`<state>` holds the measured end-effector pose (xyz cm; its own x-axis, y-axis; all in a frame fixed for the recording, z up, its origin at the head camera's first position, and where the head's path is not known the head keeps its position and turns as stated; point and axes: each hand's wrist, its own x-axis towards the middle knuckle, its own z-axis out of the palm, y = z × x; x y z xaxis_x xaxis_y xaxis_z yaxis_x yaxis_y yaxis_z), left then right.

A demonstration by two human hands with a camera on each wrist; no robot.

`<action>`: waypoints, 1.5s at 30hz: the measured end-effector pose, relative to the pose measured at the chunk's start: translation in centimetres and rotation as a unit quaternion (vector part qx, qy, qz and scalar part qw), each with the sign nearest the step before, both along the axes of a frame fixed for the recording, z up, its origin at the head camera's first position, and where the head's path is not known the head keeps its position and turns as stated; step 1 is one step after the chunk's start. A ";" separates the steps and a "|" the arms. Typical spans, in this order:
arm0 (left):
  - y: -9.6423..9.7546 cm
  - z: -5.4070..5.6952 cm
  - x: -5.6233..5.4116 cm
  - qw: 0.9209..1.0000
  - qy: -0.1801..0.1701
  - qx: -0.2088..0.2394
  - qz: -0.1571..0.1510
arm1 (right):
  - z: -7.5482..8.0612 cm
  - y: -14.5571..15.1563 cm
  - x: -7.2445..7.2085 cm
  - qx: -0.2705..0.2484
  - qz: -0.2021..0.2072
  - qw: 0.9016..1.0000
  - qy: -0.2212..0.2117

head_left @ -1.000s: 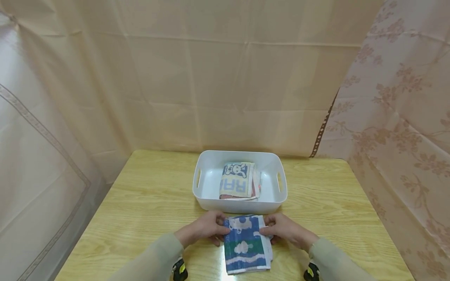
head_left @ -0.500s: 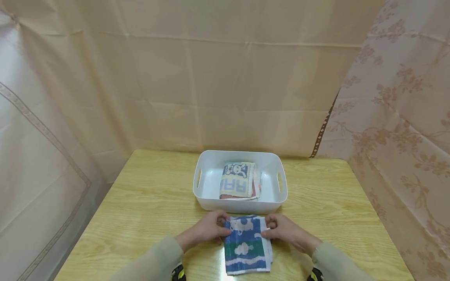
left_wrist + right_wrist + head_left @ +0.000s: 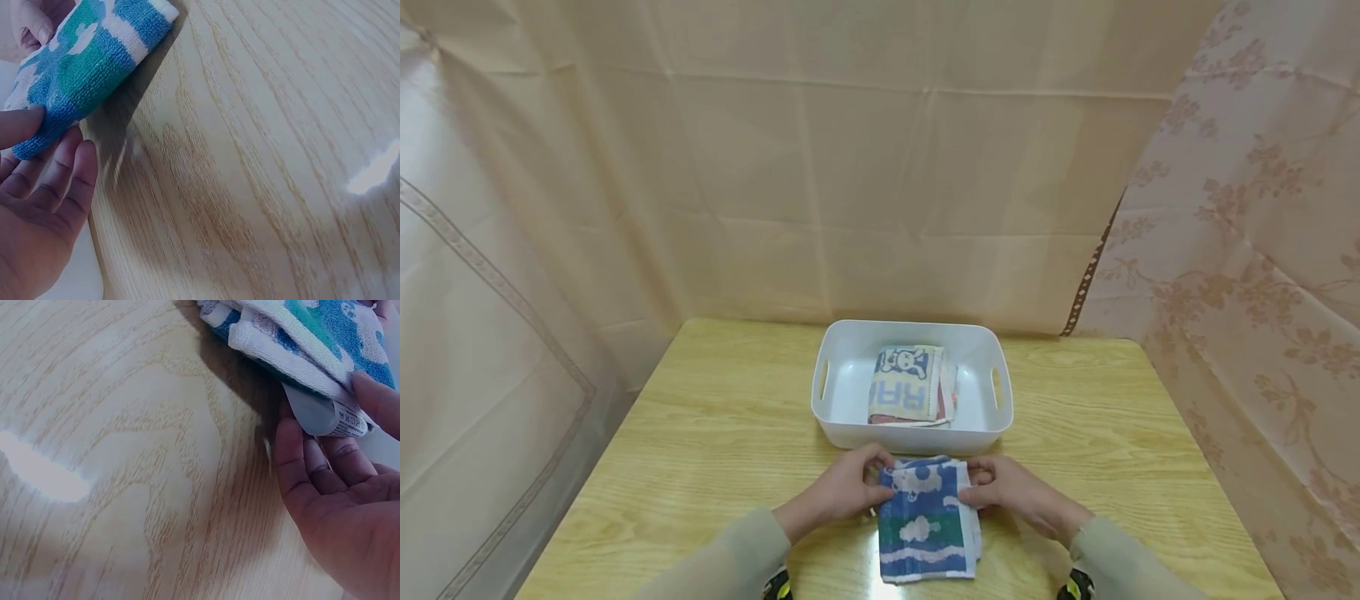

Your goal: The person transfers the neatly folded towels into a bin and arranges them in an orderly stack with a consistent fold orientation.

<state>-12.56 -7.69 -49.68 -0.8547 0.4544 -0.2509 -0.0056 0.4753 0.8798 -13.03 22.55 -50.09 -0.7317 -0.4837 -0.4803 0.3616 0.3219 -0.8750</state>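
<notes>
A folded towel (image 3: 925, 533), blue, green and white with a picture pattern, is held between my two hands just in front of the white bin. My left hand (image 3: 850, 485) pinches its left edge near the far corner, thumb on top and fingers underneath. At the opposite edge my right hand (image 3: 1011, 493) grips the layered white borders the same way. In the right wrist view a white care label (image 3: 340, 419) sticks out from under the towel beside the right fingers. The left wrist view shows the towel's fold (image 3: 94, 103) over the wooden surface, with its shadow below.
Beyond the hands stands the white bin (image 3: 850, 437) with handle holes. Inside lies another folded towel (image 3: 904, 387), cream and blue with lettering. Both rest on a wooden table (image 3: 722, 417). A beige curtain (image 3: 880, 208) hangs behind, and a floral one (image 3: 1247, 275) at right.
Both hands keep their grip on the towel. The towel's near edge has shifted slightly toward the bin, and the right hand sits a little farther right. The bin has stayed put.
</notes>
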 end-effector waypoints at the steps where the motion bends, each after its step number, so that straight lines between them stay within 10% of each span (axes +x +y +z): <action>1: 0.0 0.1 0.0 1.000 0.002 0.000 0.000 | 0.1 0.0 0.0 -0.002 0.001 1.000 -0.001; 45: -0.5 1.1 0.2 0.991 0.062 0.113 -0.021 | 2.5 0.0 0.5 -0.007 0.065 0.982 0.179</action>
